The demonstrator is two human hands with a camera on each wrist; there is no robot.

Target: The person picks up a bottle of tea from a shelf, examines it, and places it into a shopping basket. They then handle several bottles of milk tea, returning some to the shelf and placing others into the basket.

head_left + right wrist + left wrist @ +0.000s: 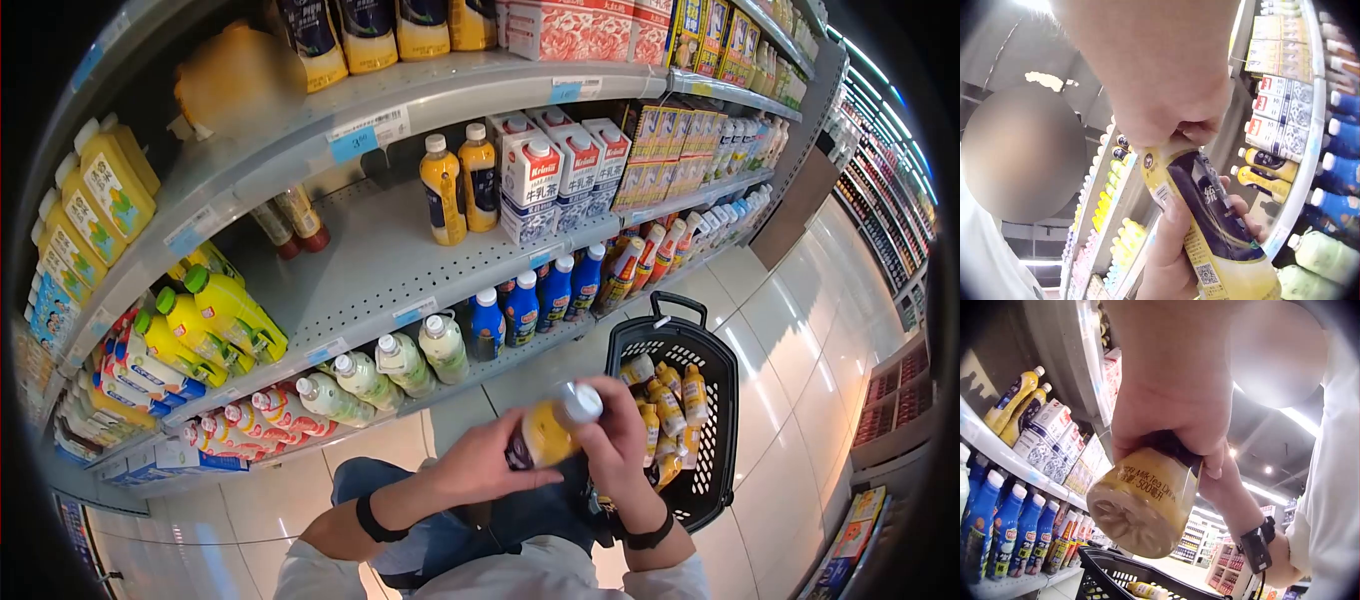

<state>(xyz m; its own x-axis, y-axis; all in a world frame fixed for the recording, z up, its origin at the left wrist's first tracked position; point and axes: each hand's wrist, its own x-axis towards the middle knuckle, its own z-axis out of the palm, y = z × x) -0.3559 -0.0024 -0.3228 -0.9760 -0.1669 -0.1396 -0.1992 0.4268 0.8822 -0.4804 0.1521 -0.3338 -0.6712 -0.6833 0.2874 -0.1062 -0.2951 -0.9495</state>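
Two hands share one milk tea bottle (545,432): the left hand (485,465) curls round its base for support, the right hand (618,440) clasps the cap end (tilted, label upward), beside the basket (728,400).

Yellow bottle (545,432) with dark label; black mesh basket (716,400).

Yellow milk-tea bottle (548,432), dark navy label, white cap on; tilted, cap end up and right, ribbed base down and left; aloft just left of the black basket (727,400)
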